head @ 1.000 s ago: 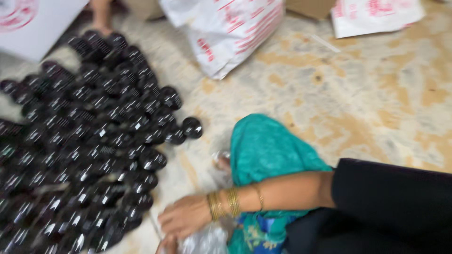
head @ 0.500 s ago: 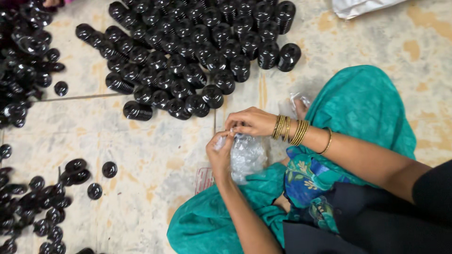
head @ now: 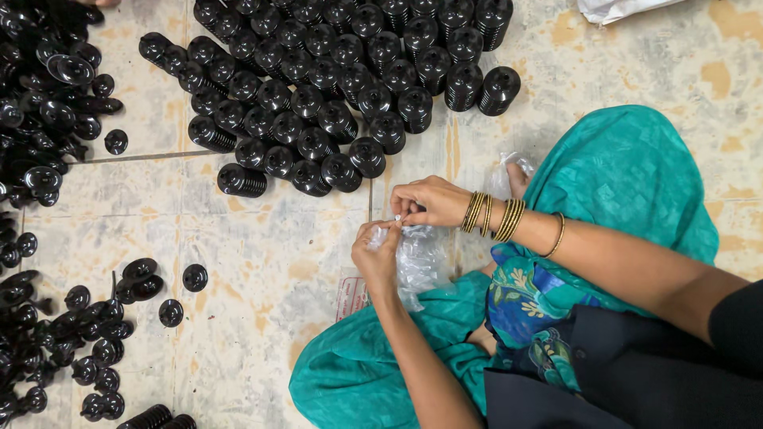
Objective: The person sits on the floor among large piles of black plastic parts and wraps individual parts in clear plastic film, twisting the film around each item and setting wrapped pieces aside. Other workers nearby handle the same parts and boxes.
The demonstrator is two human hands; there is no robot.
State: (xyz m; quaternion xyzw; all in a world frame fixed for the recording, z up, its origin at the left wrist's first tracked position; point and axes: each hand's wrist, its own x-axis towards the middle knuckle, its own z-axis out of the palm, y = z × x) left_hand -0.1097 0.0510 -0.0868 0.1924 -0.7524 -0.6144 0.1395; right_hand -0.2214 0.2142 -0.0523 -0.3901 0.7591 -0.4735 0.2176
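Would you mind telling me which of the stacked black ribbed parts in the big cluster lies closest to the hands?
The black ribbed stack at the cluster's lower right edge, just above the right hand. It sits lowest on that side; the others lie farther up or left.

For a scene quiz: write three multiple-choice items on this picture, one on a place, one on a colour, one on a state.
1. Where does the clear plastic bag sit?
A. Between the knees, at the hands
B. Among the far black parts
C. By the picture's left edge

2. What colour are the stacked ribbed parts?
A. White
B. Black
C. Teal

3. What are the left hand and right hand doing?
A. Resting flat on the floor
B. Both pinching the bag's top
C. Each lifting a black part

Answers: 1 A, the bag lies between teal-clad knees; 2 B, all glossy black; 3 B, fingertips meet at the bag's mouth.
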